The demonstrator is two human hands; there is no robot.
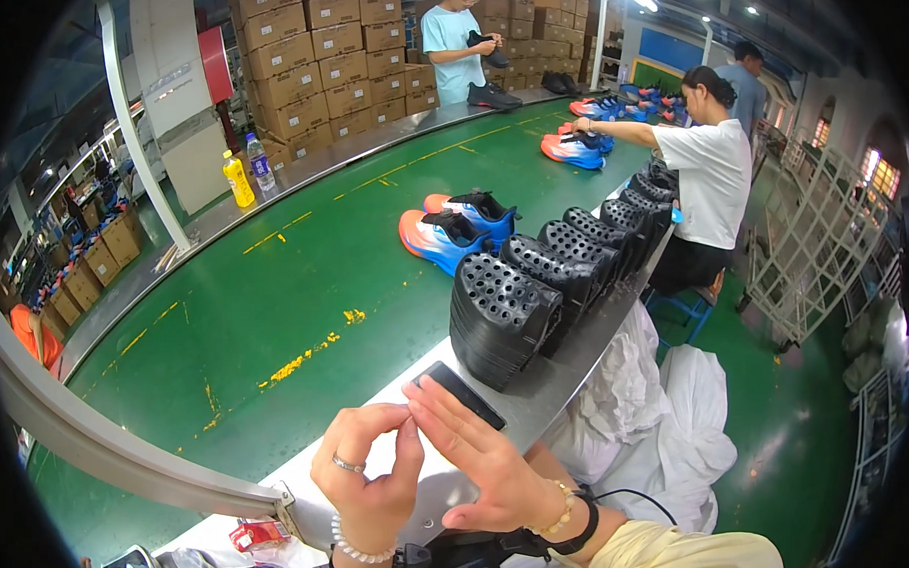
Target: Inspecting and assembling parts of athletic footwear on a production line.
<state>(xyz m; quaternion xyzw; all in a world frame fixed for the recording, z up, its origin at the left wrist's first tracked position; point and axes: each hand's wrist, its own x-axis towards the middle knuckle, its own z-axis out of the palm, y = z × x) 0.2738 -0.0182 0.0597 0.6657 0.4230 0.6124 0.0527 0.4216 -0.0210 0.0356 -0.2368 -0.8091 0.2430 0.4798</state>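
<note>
Above the metal table edge, my left hand [369,479] has its thumb and forefinger pinched together against the fingertips of my right hand. Whatever the pinch holds, if anything, is too small to make out. My right hand [486,471] is held flat with its fingers stretched out, holding nothing visible. Just beyond the right fingers lies a dark phone-like slab [470,394], partly covered by them. Close behind it stands a stack of black perforated plastic pieces [498,323]. A pair of blue and orange sneakers [443,239] rests on the green belt [324,279] beyond.
More black perforated stacks [573,245] line the right edge. A steel frame bar [130,451] curves along the left. White sacks [670,427] lie below right. A co-worker [706,175] reaches over the belt; another person [456,54] handles a dark shoe. Bottles [238,179] stand far left.
</note>
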